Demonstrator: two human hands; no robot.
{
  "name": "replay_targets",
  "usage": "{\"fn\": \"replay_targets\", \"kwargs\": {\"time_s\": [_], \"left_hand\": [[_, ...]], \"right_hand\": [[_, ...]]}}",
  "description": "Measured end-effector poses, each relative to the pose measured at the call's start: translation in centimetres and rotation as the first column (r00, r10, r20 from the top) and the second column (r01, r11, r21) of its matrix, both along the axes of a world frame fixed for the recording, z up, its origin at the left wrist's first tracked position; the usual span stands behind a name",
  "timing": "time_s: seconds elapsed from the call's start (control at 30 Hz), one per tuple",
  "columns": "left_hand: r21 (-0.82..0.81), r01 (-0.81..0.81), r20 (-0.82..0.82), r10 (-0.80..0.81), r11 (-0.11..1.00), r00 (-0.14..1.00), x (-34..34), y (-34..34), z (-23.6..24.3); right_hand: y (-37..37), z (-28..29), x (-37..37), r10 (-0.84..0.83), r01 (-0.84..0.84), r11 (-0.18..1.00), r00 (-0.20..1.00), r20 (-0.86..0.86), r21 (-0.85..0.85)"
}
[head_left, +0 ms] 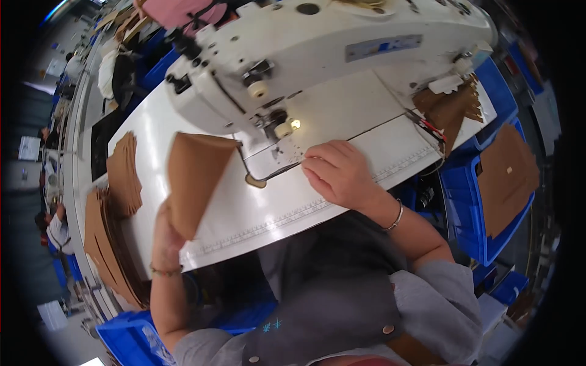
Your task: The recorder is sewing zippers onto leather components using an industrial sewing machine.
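Brown panel (198, 174), slightly curved, raised at a tilt; lower end in the left hand (166, 235); left of the right hand (342, 175).

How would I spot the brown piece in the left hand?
Find the white sewing machine. Below its left end, the left hand holds the brown piece, tapering downward. Unlike the brown stacks further left, this one is hand-held.

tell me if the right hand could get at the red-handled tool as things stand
Probably yes: the right hand is at the white tabletop, and the red-handled tool lies to its right by brown pieces; only flat tabletop shows between them.
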State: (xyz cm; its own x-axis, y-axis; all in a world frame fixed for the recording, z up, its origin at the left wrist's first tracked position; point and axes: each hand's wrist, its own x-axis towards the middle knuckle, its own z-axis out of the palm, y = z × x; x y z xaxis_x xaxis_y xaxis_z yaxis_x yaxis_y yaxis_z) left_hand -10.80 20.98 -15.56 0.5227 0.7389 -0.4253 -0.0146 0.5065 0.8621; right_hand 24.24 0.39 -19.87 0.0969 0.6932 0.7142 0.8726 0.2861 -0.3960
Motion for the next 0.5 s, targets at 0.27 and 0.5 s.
{"fn": "replay_targets", "kwargs": {"time_s": [0.27,0.5], "left_hand": [[0.016,0.432,-0.156,-0.425,0.902,0.892,7.3,-10.4,-0.4],[0.518,0.764,-0.714,-0.297,0.385,0.634,10.3,-9.2,0.2]], "right_hand": [[-0.1,0.0,-0.4,0.226,-0.207,0.966,0.968,0.112,-0.153],[2.3,1.5,2.9,0.276,-0.14,0.932,0.872,0.404,-0.334]]}}
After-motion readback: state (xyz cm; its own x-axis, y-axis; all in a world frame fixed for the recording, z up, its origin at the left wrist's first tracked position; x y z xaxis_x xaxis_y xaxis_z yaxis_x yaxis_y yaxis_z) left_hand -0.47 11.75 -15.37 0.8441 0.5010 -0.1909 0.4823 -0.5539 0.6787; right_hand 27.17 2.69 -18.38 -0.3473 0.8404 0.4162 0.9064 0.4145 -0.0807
